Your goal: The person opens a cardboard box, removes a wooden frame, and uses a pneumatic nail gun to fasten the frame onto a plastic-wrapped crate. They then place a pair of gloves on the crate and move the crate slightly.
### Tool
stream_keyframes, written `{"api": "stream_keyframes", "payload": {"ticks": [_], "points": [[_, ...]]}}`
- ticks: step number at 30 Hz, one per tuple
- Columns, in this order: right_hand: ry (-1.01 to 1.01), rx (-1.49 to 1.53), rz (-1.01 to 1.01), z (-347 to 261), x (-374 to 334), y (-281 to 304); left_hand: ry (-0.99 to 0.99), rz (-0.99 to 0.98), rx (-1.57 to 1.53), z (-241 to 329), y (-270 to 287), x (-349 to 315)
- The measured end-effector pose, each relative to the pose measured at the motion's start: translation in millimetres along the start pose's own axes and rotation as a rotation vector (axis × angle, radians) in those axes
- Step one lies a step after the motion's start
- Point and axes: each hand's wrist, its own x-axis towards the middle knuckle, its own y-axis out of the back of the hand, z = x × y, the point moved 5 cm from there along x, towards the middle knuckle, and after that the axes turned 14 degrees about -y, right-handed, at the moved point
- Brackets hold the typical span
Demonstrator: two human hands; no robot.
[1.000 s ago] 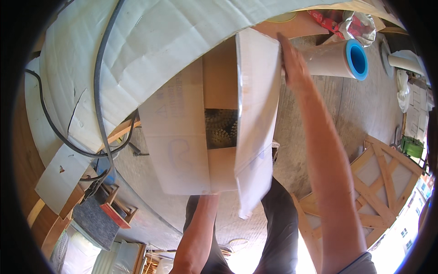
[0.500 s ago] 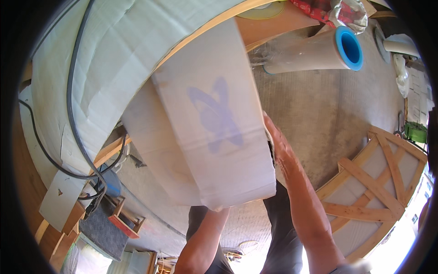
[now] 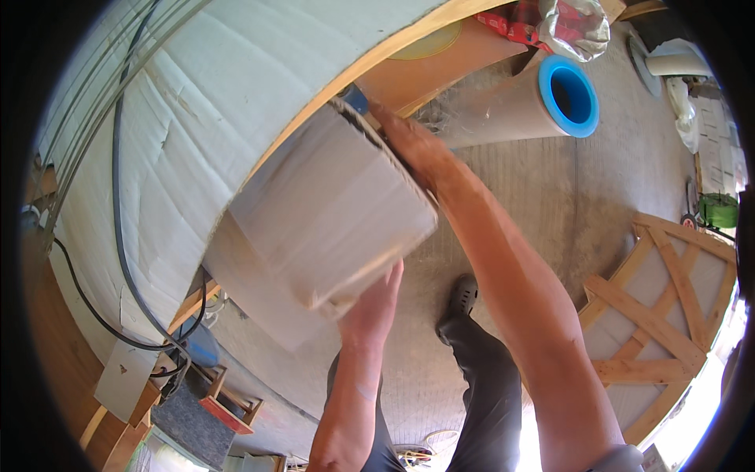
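In the head view, the cardboard box (image 3: 330, 212) had swung round. A second earlier its open top had shown dark, textured contents; half a second earlier a broad face with a violet mark had filled the middle. Now a plainer, motion-blurred face slanted toward the near side, and a raw corrugated edge ran down its right. The far left part of the box lay hidden behind the wooden edge (image 3: 393, 49) of the covered bench (image 3: 228, 86) — it seemed to hang lower than that edge, though the depth was hard to judge. The change suggested that the box was being turned and shifted rather than left at rest; whether anything beneath bore its weight could not be told.

The left hand (image 3: 373, 308) was closed on the near lower edge of the box, its thumb side visible and the other fingers lost underneath. The right hand (image 3: 413, 149) had moved up along the right edge toward the far corner, close to the bench's wooden edge. It lay against the box, its fingertips partly out of sight — so how far it was open could not be told. The hands were well apart, with the box between them. Beyond the right hand, a wrapped roll (image 3: 495, 110) with a blue-ringed end lay on the floor (image 3: 535, 212).
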Motion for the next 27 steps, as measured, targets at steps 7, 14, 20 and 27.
{"api": "stream_keyframes", "payload": {"ticks": [7,14,20,27], "points": [[0.44,0.154,-0.071,-11.8,9.7,-9.4,-0.071,-0.149,0.253,38.8,-27.4,43.1],[0.695,-0.023,0.533,47.4,-129.0,0.8,-0.169,0.055,0.598,61.1,3.1,32.9],[0.869,-0.537,0.768,32.7,-158.6,-51.4,-0.192,0.085,1.005,64.2,10.0,-20.2],[0.806,-0.461,0.901,-7.3,-151.3,-36.8,-0.16,0.07,1.479,76.5,-20.5,-84.9]]}}
